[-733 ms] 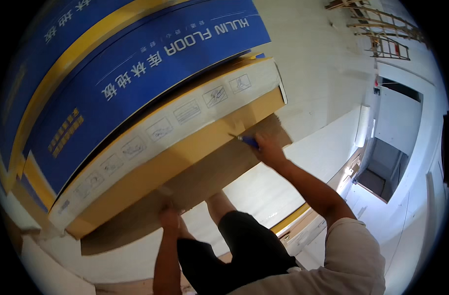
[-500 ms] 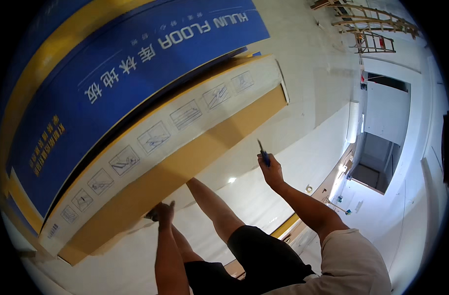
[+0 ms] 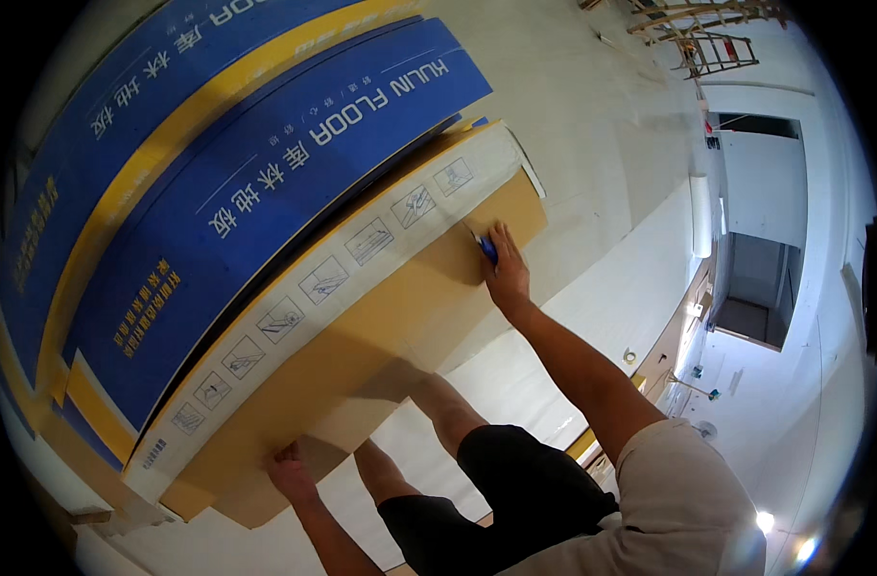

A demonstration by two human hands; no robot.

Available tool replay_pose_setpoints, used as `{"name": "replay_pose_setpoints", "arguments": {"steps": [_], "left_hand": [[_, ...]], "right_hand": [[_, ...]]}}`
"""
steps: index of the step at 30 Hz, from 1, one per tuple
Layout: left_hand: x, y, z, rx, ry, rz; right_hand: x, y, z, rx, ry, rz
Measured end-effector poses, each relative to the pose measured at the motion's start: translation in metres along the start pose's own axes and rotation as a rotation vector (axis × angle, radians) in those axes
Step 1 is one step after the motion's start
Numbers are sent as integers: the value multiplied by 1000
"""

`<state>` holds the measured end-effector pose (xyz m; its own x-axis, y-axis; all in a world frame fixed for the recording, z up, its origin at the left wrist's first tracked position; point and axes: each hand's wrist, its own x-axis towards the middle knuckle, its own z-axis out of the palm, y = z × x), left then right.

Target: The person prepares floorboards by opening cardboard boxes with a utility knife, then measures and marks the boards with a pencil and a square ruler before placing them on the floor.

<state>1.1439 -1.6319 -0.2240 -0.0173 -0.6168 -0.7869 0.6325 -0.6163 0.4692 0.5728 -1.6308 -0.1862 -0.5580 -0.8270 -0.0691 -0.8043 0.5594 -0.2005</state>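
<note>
A long cardboard box (image 3: 343, 379) lies in front of me, with a brown face toward me and a white strip of small line drawings along its upper edge. My right hand (image 3: 508, 274) holds a blue-handled knife (image 3: 486, 250) and rests against the brown cardboard near the far right end. The knife's tip points at the cardboard near the white strip. At the lower left, my left hand (image 3: 291, 475) has its fingers curled at the lower edge of the brown cardboard; some of its fingertips are hard to see.
Blue and yellow printed cartons (image 3: 295, 144) are stacked behind the box. A wooden ladder (image 3: 717, 53) stands at the far right. A white roll (image 3: 699, 216) is by the wall near a doorway (image 3: 750, 278). A roll of tape (image 3: 629, 356) lies on the floor.
My right hand has come in from above the floor and now meets the cardboard with the knife. My left hand has shifted down and left, and more of the brown face shows.
</note>
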Motion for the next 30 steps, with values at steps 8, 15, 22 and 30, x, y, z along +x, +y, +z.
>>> {"name": "replay_pose_setpoints", "arguments": {"steps": [8,15,22,30], "left_hand": [[-19,-33,-46,-191,121,9],[-95,-18,-19,-141,67,-154],[-130,19,37,-45,-61,-209],[-207,-37,58,-151,10,-206]], "right_hand": [[-78,-8,-24,250,1,531],[-108,-42,-58,389,22,325],[4,-195,-52,317,-153,-274],[87,-372,28,251,-204,-814]]}}
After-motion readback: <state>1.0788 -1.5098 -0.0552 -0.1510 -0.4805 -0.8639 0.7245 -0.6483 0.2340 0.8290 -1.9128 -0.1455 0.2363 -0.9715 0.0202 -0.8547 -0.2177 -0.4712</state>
